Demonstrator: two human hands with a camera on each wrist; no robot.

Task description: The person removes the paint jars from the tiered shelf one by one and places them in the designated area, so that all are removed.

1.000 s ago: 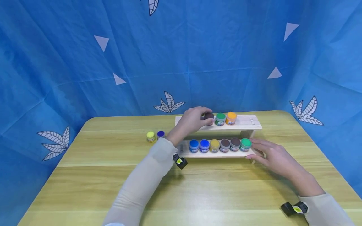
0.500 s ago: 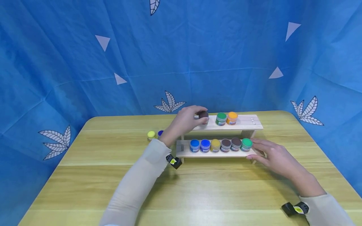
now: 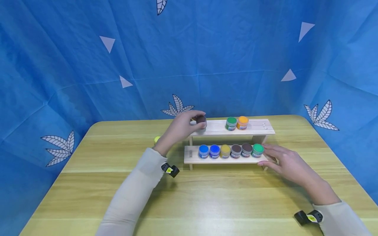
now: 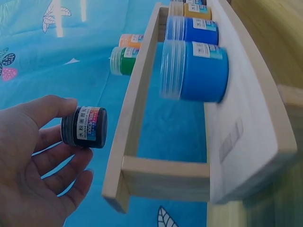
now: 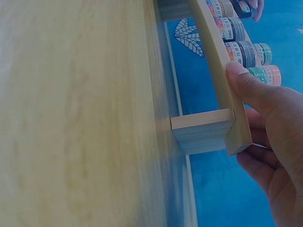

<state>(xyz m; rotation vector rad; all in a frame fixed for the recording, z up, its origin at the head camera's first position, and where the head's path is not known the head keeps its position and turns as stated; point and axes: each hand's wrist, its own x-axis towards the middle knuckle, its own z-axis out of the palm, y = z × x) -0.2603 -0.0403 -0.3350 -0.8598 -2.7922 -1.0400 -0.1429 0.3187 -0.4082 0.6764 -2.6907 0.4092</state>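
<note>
My left hand [image 3: 180, 127] pinches a paint jar [image 4: 85, 126] with dark contents and a printed label between thumb and fingers. In the head view it is over the left end of the upper shelf [image 3: 217, 125] of a two-tier wooden rack. A green paint jar [image 3: 231, 124] and an orange paint jar [image 3: 242, 123] stand farther right on that shelf. My right hand [image 3: 287, 166] grips the right end of the lower shelf [image 5: 220, 71], thumb on its front edge. The nearest jar to that hand is a light green one [image 3: 258, 150].
Along the lower shelf stand several more jars, among them a blue one [image 3: 203, 151], a yellow-ochre one [image 3: 225, 151] and a brown one [image 3: 236, 150]. Partly behind the left wrist, a yellow jar [image 3: 157, 139] stands on the wooden table [image 3: 118, 144]. A blue patterned cloth [image 3: 206, 49] hangs behind.
My left hand has carried the dark jar leftward along the upper shelf, away from the green jar. The purple-blue jar on the table is now hidden. My right hand stays in place.
</note>
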